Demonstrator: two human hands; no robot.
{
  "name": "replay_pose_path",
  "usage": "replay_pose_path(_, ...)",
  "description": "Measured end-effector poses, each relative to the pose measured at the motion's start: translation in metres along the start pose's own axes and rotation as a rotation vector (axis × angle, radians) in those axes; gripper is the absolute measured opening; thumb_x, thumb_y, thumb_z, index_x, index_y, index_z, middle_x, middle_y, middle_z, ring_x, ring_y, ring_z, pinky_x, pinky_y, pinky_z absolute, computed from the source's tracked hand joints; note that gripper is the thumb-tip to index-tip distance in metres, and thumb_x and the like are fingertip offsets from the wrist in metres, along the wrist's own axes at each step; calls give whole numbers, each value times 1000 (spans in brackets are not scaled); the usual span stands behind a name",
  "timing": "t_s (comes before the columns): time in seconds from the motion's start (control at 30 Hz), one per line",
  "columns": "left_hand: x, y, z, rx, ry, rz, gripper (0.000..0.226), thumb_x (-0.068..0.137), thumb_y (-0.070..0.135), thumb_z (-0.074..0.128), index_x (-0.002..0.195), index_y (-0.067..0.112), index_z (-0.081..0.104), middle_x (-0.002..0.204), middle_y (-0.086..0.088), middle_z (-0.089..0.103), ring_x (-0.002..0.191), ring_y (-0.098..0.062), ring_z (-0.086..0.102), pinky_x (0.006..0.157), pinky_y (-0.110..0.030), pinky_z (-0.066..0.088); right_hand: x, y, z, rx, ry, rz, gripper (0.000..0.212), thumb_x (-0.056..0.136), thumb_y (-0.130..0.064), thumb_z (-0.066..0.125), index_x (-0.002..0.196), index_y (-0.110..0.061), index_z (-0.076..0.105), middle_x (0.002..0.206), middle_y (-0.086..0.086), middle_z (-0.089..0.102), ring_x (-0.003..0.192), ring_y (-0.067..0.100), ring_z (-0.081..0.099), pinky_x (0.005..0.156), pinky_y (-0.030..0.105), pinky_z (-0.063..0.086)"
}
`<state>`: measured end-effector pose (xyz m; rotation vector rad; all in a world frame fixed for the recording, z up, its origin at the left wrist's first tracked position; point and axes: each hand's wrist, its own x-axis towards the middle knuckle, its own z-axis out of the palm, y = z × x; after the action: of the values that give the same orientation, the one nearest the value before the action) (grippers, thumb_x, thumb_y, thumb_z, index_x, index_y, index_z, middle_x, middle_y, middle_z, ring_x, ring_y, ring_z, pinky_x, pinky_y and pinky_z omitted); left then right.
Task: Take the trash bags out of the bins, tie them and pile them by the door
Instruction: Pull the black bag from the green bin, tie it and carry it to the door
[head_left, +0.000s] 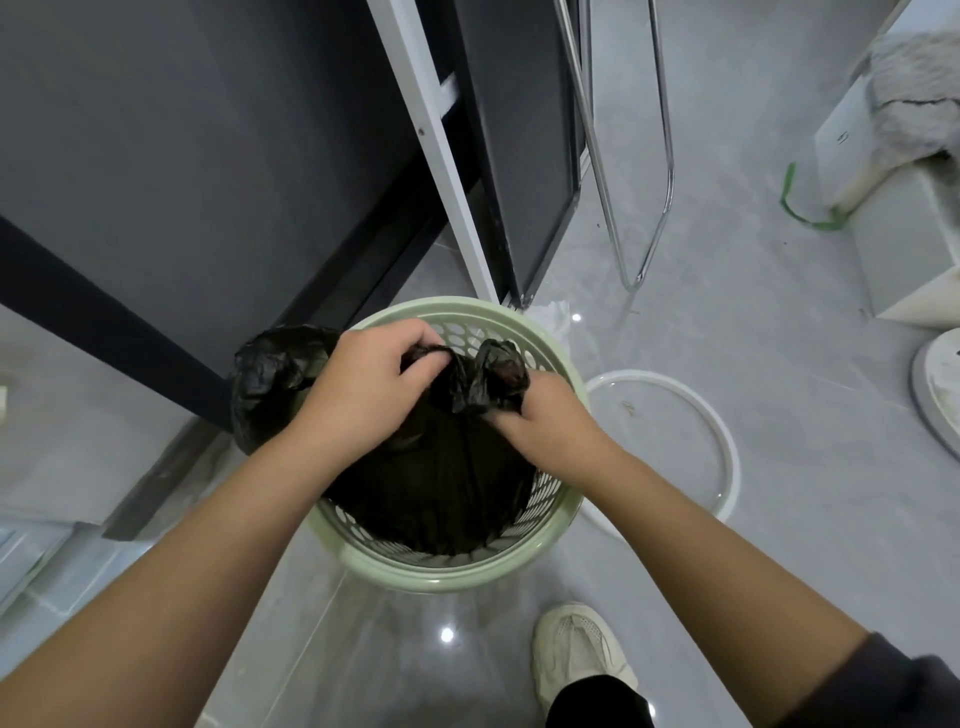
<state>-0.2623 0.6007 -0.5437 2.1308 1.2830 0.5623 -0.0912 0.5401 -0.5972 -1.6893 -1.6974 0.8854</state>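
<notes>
I note left hand and right hand, each grip pinching a gathered end of the bag, which probably sits in the bin for steadier knotting.

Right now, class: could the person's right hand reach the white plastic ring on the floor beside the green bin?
Probably yes, once freed: the right hand grips the black plastic trash bag, but the white plastic ring lies unobstructed on its side.
</notes>
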Motion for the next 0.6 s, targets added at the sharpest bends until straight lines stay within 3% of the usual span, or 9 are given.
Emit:
replay_pose_path(0.07, -3, -2, -8, 129, -137, 34, 19, 81, 45, 64, 92, 30, 61, 78, 18, 63, 79, -4, 59, 81, -28, 44, 3, -1, 0, 85, 133, 51, 11, 89, -9, 54, 94, -11, 64, 93, 2, 63, 91, 18, 57, 83, 31, 47)
replay_pose_path(0.13, -4, -8, -18, 500, -291, 92, 36, 80, 55, 60, 107, 32, 57, 88, 16, 63, 93, -10, 60, 109, -40, 31, 3, -5, -4, 205, 166, 93, 22, 91, -4, 49, 105, -15, 61, 102, -3, 57, 100, 12, 52, 88, 23, 42)
replay_pose_path(0.2, -4, -12, -22, 663, -303, 125, 21, 86, 44, 57, 101, 29, 58, 80, 11, 58, 93, -13, 60, 117, -44, 17, 3, -7, -4, 258, 151, 151, 20, 93, -4, 44, 101, -15, 58, 101, 1, 57, 97, 17, 51, 82, 24, 41)
replay_pose_path(0.23, -3, -13, -22, 650, -267, 132, 15, 89, 39, 56, 95, 25, 59, 74, 10, 56, 87, -16, 61, 114, -43, 25, 6, -7, -1, 276, 142, 194, 18, 95, -6, 42, 100, -11, 58, 99, 5, 59, 95, 21, 53, 79, 26, 42)
replay_pose_path(0.3, -1, -10, -20, 544, -193, 109, 13, 90, 34, 55, 91, 23, 61, 69, 7, 56, 77, -20, 58, 81, -38, 47, 9, -9, 4, 313, 99, 255, 20, 97, -14, 41, 101, -8, 60, 102, 11, 63, 97, 26, 58, 84, 32, 46)
replay_pose_path(0.37, 3, -5, -20, 476, -149, 81, 8, 89, 32, 56, 87, 25, 60, 67, 7, 55, 69, -19, 55, 56, -31, 40, 9, -9, 7, 370, 32, 264, 28, 98, -27, 43, 96, -6, 61, 96, 16, 66, 92, 30, 62, 86, 40, 50)
replay_pose_path(0.47, 13, 0, -24, 409, -142, 18, 7, 89, 32, 57, 83, 31, 59, 68, 10, 56, 68, -15, 55, 55, -30, 38, 5, -11, 6, 443, -90, 127, 18, 92, -42, 53, 108, -37, 60, 103, -16, 67, 100, 0, 62, 89, 17, 49)
replay_pose_path(0.53, 17, 1, -25, 308, -140, 7, 8, 89, 33, 58, 82, 31, 61, 69, 10, 59, 67, -12, 57, 58, -32, 45, 7, -9, 7, 336, -101, 41, 39, 85, -39, 65, 123, -38, 54, 116, -21, 62, 109, -6, 56, 94, 13, 45)
replay_pose_path(0.6, 18, 2, -25, 236, -156, 12, 7, 87, 37, 60, 81, 33, 60, 70, 10, 62, 67, -10, 58, 62, -35, 50, 12, -7, 12, 277, -13, 22, 37, 87, -30, 65, 123, -31, 58, 114, -20, 63, 107, -5, 56, 94, 11, 42)
